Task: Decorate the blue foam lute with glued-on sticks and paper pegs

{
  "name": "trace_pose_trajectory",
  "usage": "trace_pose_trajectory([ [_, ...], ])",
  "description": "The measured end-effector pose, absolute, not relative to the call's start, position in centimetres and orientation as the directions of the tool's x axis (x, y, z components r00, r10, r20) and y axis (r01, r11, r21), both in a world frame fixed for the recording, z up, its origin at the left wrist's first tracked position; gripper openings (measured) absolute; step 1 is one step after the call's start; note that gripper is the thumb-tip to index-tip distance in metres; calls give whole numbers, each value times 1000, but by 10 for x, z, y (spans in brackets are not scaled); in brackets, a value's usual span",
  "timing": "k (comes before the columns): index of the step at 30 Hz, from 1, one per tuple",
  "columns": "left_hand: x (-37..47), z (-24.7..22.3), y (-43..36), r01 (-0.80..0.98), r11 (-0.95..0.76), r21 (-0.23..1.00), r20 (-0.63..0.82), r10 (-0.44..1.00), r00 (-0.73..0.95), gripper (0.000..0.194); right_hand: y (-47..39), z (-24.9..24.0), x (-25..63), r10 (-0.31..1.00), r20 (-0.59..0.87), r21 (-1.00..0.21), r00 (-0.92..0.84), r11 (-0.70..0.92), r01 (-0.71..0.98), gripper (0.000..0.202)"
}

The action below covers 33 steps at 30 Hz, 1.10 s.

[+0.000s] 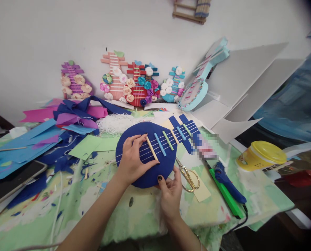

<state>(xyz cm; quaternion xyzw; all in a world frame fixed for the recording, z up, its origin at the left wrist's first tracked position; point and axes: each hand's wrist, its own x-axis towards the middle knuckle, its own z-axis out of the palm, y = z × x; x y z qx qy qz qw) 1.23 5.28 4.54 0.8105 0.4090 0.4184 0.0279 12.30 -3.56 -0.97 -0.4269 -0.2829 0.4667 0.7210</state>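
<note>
A dark blue craft lute (137, 130), shaped like a pipa, tilts toward me over the table. White strings run along it, and several coloured strips cross them. My left hand (130, 157) rests on its round body, with thumb and fingers closed on the two ends of a pale yellow strip (152, 149). At the lower edge my right hand (170, 195) grips the body, thumb on the front and the other fingers partly hidden behind. Gold-handled scissors (189, 177) lie just right of that hand.
Finished craft lutes (138, 83) lean on the back wall. Paper scraps (40, 136), white string (113, 122) and a phone (16, 179) lie left. A blue glue gun (230, 183), a green cutter (225, 191) and a yellow-lidded tub (260, 157) are right.
</note>
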Motion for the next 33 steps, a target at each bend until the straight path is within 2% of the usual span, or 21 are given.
trace_pose_trajectory([
  [10, 14, 43, 49, 627, -698, 347, 693, 641, 330, 84, -32, -13, 125, 903, -31, -864, 428, 191, -466, 82],
  [20, 15, 45, 47, 638, -713, 291, 737, 592, 325, 72, -33, -13, 126, 914, -15, -852, 406, 201, -484, 77],
  [33, 12, 44, 50, 650, -693, 311, 684, 638, 354, 72, -31, -16, 126, 922, 12, -840, 388, 220, -497, 69],
])
